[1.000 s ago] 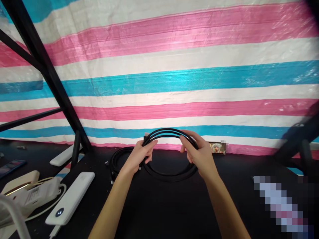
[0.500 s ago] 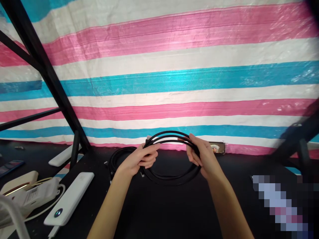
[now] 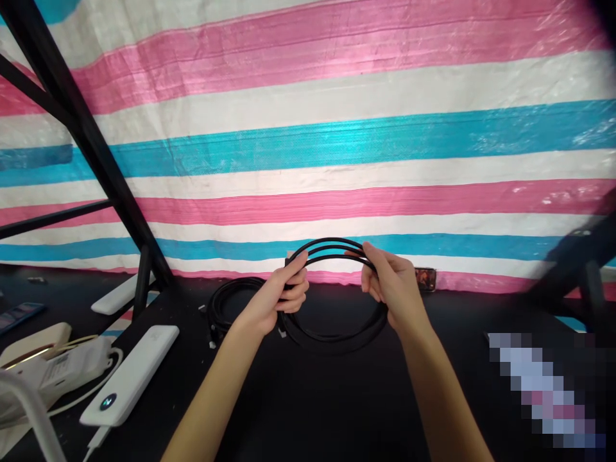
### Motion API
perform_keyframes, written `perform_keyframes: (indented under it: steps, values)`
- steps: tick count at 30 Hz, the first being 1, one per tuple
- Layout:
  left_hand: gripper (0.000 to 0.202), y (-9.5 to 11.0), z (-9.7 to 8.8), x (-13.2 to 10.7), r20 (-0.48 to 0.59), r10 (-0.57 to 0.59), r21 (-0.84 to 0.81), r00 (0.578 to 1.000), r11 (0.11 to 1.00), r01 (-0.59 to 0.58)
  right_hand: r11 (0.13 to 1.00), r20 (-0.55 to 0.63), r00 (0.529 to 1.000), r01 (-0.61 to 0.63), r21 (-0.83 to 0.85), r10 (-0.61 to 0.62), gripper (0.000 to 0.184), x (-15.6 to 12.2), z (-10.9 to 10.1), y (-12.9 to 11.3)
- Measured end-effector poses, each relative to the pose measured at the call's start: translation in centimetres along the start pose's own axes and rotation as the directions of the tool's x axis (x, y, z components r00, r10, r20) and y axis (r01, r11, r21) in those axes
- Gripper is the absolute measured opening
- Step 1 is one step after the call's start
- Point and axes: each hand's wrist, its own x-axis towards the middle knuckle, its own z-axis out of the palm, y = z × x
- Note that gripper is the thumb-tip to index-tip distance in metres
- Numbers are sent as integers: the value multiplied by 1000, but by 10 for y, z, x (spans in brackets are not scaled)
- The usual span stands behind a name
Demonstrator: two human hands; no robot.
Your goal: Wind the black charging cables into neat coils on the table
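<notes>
Black cable [image 3: 332,248], coiled, held at centre over the black table [image 3: 308,410]: left hand [image 3: 282,295] closed around its left side, right hand [image 3: 392,282] gripping its right. Second black coil [image 3: 215,308], lying just left; white power bank [image 3: 132,375], near left.

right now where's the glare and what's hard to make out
Head view: glare on the striped sheet, strong at upper middle; head view: lower loops of the held cable coil blend into the dark tabletop; head view: a pixelated patch at right hides detail.
</notes>
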Motion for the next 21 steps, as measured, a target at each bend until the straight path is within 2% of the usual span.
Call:
perform_keyframes:
  steps: [2,4,6,12,16,19,21]
  values:
    - [55,-4,6,1,-33,42,24,999,999,-41,984,-64,991,109,-138,-119,43,-2,-1,-1]
    - [55,-9,13,3,-65,74,53,995,996,-71,925,-114,960,209,-316,-255,44,-4,-2,-3]
    - [56,-14,19,4,-81,99,73,992,993,-94,854,-126,931,253,-455,-343,43,-5,-5,-4]
    - [58,-24,32,4,-77,139,69,987,989,-134,760,-67,909,302,-575,-412,49,-11,-18,-14]
    - [58,-24,38,-1,-106,171,82,980,983,-163,793,-23,924,314,-522,-382,50,-8,-23,-13]
    - [57,-32,33,1,-143,152,42,978,988,-147,854,79,965,257,-452,-249,52,1,-23,2]
    - [54,-46,22,6,-144,77,-85,987,992,-90,850,162,980,184,-494,-119,52,9,-23,18]
